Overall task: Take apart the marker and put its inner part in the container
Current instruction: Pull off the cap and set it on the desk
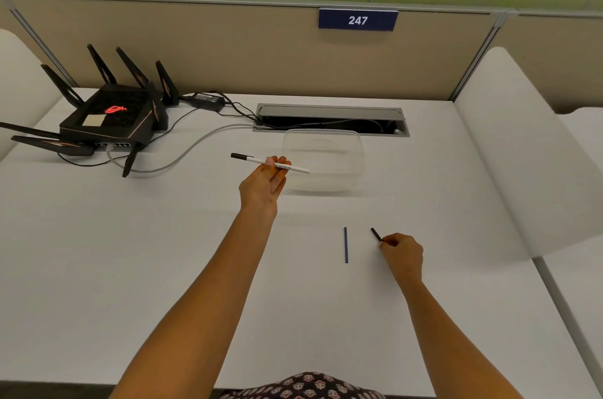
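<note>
My left hand [265, 180] grips the white marker body [270, 163] just left of the clear container [326, 160], my right hand [399, 251] pinches a small black piece [376, 234], and the blue inner part [345, 244] lies on the table [130, 251] nearer me than the container.

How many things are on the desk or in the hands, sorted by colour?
White: 1, the marker body in the left hand.
Blue: 1, the inner stick on the desk.
Black: 2, the small end piece in the right hand and the router.
Clear: 1, the container.
Total: 5
</note>
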